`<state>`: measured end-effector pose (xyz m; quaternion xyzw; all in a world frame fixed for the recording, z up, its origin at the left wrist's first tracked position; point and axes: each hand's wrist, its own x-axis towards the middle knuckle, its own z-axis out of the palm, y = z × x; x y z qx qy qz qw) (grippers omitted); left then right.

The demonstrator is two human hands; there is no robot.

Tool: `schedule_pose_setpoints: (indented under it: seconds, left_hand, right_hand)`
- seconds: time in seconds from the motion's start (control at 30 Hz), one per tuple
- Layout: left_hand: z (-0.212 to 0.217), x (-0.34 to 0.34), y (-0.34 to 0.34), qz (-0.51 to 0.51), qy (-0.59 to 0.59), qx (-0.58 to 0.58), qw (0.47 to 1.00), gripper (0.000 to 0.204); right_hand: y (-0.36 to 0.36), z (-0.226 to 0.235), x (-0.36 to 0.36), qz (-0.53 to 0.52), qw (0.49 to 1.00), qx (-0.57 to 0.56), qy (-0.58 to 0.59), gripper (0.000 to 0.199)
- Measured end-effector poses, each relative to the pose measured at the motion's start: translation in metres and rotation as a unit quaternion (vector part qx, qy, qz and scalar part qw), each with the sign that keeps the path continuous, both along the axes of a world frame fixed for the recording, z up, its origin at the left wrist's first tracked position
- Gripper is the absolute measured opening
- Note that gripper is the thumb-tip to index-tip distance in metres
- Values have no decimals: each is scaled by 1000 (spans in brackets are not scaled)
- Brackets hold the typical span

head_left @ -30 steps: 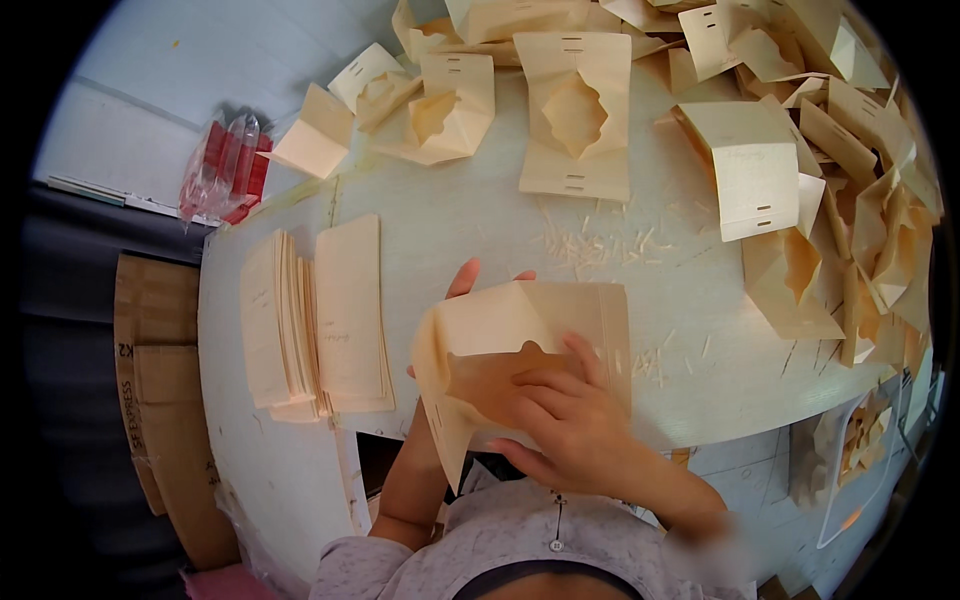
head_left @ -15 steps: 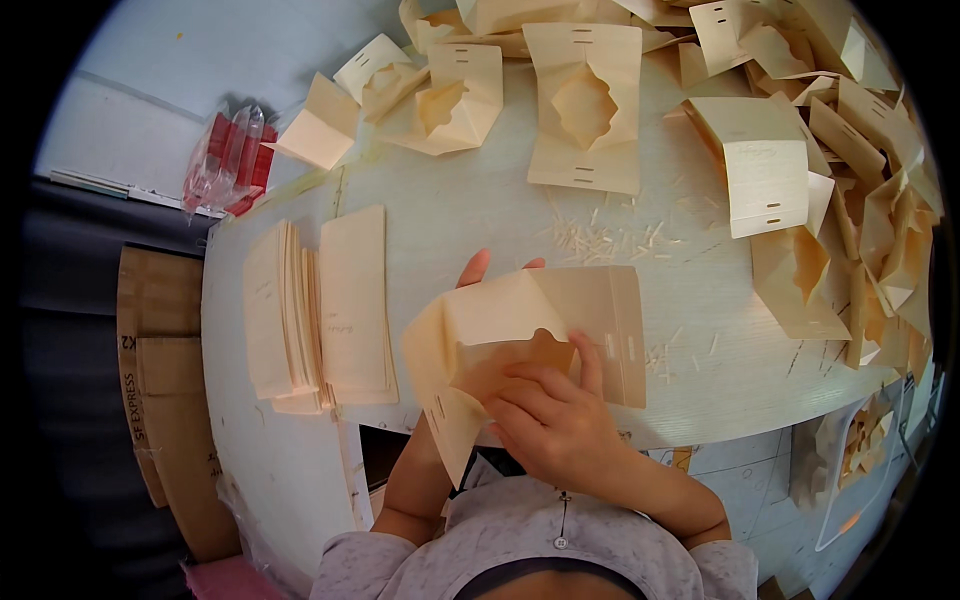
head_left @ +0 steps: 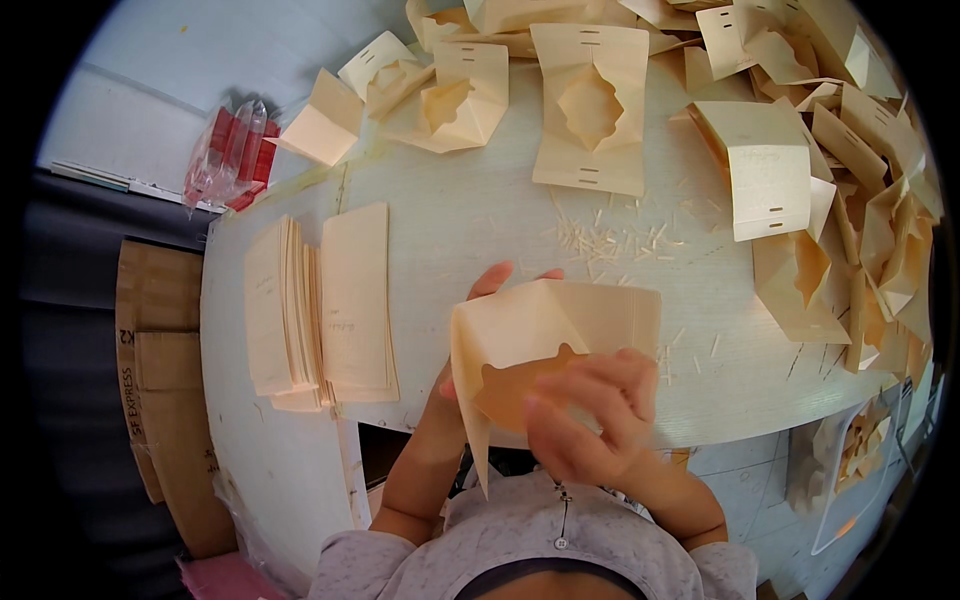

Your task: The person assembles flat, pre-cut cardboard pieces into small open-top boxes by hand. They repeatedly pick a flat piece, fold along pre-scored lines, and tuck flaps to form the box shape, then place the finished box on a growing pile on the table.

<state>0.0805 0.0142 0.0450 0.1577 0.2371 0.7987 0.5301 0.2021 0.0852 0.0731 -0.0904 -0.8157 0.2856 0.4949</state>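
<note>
A cream cardboard sheet with creased flaps and a scalloped cutout [head_left: 520, 310] is held over the near part of the table, partly folded. My left hand [head_left: 490, 280] grips it from behind and the left side; fingertips show past its far edge, while the palm is hidden. In front of the cutout, my right hand [head_left: 600, 415] has bent fingers smeared by motion, so whether they pinch anything is unclear. Beyond it lie loose thin paper offcuts [head_left: 610, 242] and a partly folded card with a scalloped hole [head_left: 590, 165].
Flat cream cards [head_left: 355, 310] stand stacked at left on the pale table [head_left: 450, 220]. A heap of folded cards [head_left: 880, 200] fills the right side. Red items in clear plastic [head_left: 230, 160] lie at the far left, and brown cartons [head_left: 165, 400] lean beside the table.
The held cardboard has shifted right and its left flap has swung more upright. My right hand has drawn back from the cutout toward the right. My left hand moved right with the sheet.
</note>
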Motion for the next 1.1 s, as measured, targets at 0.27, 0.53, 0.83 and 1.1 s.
schedule_pose_setpoints:
  seconds: [0.27, 0.53, 0.83, 1.1]
  left_hand:
    - [0, -2, -2, -61, 74, -3, 995, 111]
    - [-8, -21, -1, -87, 273, 20, 958, 101]
    - [4, -18, 3, -21, 372, 99, 923, 96]
    - [14, -16, -4, 14, 427, 83, 900, 90]
  right_hand:
    - [28, 4, -10, 37, 996, -22, -74, 36]
    - [34, 5, -4, 170, 963, -192, -83, 43]
    - [18, 1, 6, 143, 974, -172, -31, 41]
    - [10, 8, 9, 69, 981, -179, -35, 42]
